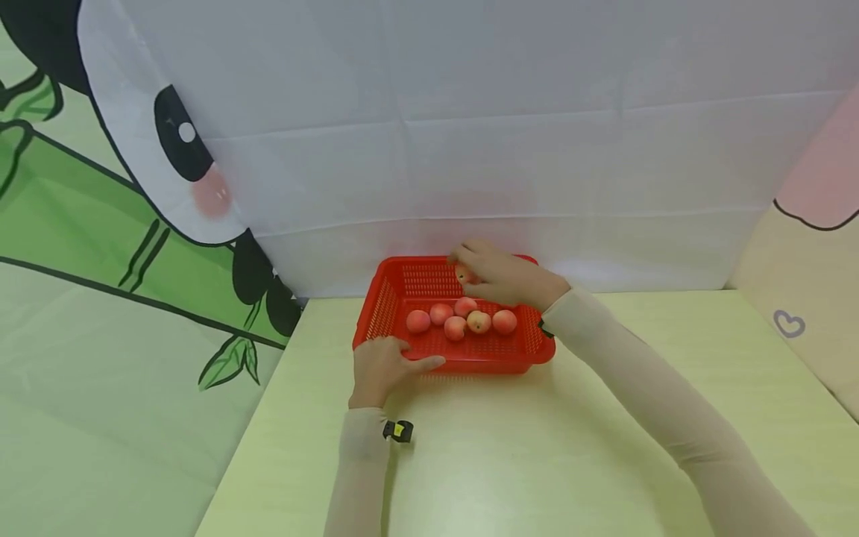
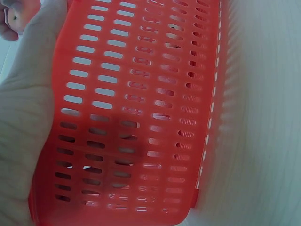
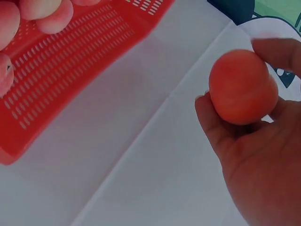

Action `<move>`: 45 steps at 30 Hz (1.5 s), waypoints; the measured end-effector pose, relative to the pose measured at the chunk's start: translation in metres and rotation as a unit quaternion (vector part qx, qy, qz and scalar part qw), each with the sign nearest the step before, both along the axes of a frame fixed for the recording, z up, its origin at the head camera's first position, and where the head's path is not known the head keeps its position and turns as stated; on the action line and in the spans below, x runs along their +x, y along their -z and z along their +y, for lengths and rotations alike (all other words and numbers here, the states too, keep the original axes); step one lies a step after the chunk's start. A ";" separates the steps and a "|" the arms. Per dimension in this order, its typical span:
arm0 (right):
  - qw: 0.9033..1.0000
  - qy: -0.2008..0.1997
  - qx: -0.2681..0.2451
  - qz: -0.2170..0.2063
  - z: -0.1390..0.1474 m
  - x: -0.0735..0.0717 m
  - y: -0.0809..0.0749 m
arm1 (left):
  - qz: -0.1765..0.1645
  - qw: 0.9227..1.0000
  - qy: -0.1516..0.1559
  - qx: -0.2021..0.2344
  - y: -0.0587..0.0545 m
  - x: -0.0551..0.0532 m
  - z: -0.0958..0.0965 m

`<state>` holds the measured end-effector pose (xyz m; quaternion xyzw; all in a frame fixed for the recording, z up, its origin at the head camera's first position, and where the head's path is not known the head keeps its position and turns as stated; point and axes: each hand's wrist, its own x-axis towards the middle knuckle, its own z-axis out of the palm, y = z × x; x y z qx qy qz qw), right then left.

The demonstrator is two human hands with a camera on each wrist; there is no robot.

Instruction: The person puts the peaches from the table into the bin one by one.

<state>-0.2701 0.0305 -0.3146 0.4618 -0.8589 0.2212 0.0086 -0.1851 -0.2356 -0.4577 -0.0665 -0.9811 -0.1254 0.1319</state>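
A red plastic basket [image 1: 463,365] with slotted walls stands against the back cloth. Several pink-and-yellow peaches [image 1: 455,328] lie on its floor. My right hand [image 1: 499,276] is over the back part of the basket and holds one peach [image 3: 242,87] between thumb and fingers. In the right wrist view that peach looks orange-red, with a faint crease. At the basket's front left corner, my left hand [image 1: 382,365] grips the rim, its thumb stretched along the front edge. Close up in the left wrist view is the basket's slotted wall [image 2: 134,99]; the left fingertips are hidden.
The basket sits on a pale yellow-green table [image 1: 503,462]. Behind it hangs a white cloth [image 1: 470,164] with a printed cartoon face; a green printed panel [image 1: 134,298] is at the left. A cream and pink panel [image 1: 805,298] borders the right side.
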 end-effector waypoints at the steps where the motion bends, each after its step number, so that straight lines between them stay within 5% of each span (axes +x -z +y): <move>1: 1.000 -0.004 0.001 -0.011 -0.001 -0.001 0.001 | 0.002 1.000 0.001 -0.001 0.000 0.000 0.000; 15: 0.997 0.021 0.020 -0.076 -0.004 -0.033 0.027 | 0.003 1.000 0.004 0.001 -0.005 -0.003 0.006; 28: 0.996 0.013 0.044 -0.080 -0.024 -0.037 0.024 | 0.019 1.000 -0.003 0.004 -0.007 -0.008 0.006; 34: 0.993 -0.006 0.079 -0.088 -0.035 -0.043 0.033 | 0.005 1.000 -0.009 0.010 -0.006 -0.009 0.006; 45: 0.987 0.022 0.102 -0.125 -0.052 -0.037 0.046 | 0.022 1.000 -0.004 0.003 -0.001 -0.006 0.006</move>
